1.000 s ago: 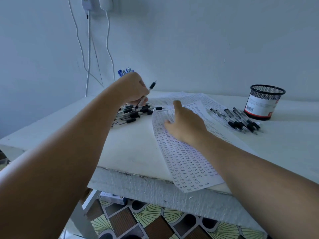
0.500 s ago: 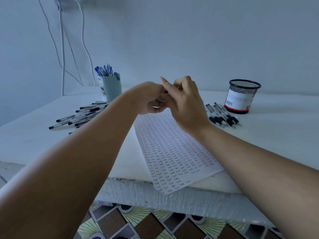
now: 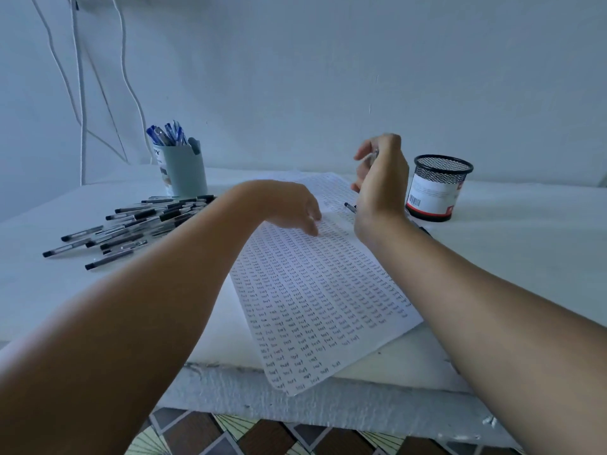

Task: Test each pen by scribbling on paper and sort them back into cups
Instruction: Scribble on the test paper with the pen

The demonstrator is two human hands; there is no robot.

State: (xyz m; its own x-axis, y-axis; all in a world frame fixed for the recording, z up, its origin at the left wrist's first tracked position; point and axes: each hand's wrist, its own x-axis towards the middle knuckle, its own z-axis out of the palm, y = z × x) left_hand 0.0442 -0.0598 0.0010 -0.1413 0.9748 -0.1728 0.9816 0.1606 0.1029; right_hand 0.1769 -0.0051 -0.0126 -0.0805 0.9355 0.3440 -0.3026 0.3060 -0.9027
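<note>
Pens (image 3: 131, 224) are mostly still heaped loose on the left of the white tabletop (image 3: 525, 251), so I'd guess plenty are left to test. Paper (image 3: 322, 300) is nearly full of tiny scribbles though. Blue-capped ones already sit in the smooth pale cup (image 3: 184, 172); the black mesh cup (image 3: 438, 188) looks empty. Right hand (image 3: 382, 182) has its fingers curled round a clear-barrelled pen (image 3: 371, 157), raised over the sheet. Left hand (image 3: 289, 205) rests on it, fingers loose.
</note>
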